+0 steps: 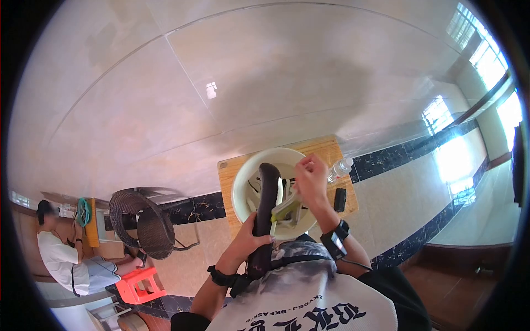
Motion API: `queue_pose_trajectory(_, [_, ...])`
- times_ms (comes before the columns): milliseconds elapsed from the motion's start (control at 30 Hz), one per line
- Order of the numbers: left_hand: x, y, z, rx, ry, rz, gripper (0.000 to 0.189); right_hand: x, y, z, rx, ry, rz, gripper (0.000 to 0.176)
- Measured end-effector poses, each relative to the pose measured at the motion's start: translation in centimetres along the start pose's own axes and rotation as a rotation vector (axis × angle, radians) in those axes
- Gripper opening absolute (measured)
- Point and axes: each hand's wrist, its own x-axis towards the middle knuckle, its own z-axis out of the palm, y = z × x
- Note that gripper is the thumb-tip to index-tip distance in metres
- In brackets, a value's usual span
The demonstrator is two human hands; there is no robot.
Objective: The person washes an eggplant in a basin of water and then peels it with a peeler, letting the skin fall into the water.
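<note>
Left hand (251, 240): closed round the eggplant's lower end.
Eggplant (268, 190): held nearly upright over the bowl; judged light, firm and slick-skinned, best gripped low at the end.
Right hand (312, 176): pinched on what seemed a peeler (287, 209), against the eggplant.
Bowl (241, 185): white, on the table (229, 171).
Bottle (340, 167): lay beside the bowl.
Chair (138, 220): wicker, well apart.
Person (61, 259): seated beyond, near a red stool (138, 284).

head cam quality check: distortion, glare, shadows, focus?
Head view: heavy fisheye, the tile lines bow and a black ring frames the picture. The windows at right are blown out and throw glare on the floor. A soft shadow lies on the tiles above the basin. The left hand, eggplant and right hand are fairly sharp.
</note>
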Motion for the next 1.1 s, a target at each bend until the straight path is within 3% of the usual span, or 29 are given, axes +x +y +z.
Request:
queue_pose_trajectory(167, [0.2, 0.5, 0.3, 0.016, -0.024, 0.068, 0.093, -1.8, 0.3, 2.2, -0.039, -0.068, 0.003, 0.007])
queue_pose_trajectory(267, [0.3, 0.4, 0.1, 0.038, -0.038, 0.081, 0.095, -2.1, 0.1, 2.6, -0.086, 0.013, -0.157, 0.008])
queue_pose_trajectory(733, [-0.6, 1.9, 0.9, 0.059, -0.030, 0.038, 0.107, -2.7, 0.4, 2.8, -0.222, 0.086, -0.374, 0.011])
queue_pose_trajectory(1100, [-0.5, 1.1, 0.6, 0.001, -0.039, 0.044, 0.100, -2.7, 0.0, 2.8, -0.222, 0.112, -0.446, 0.012])
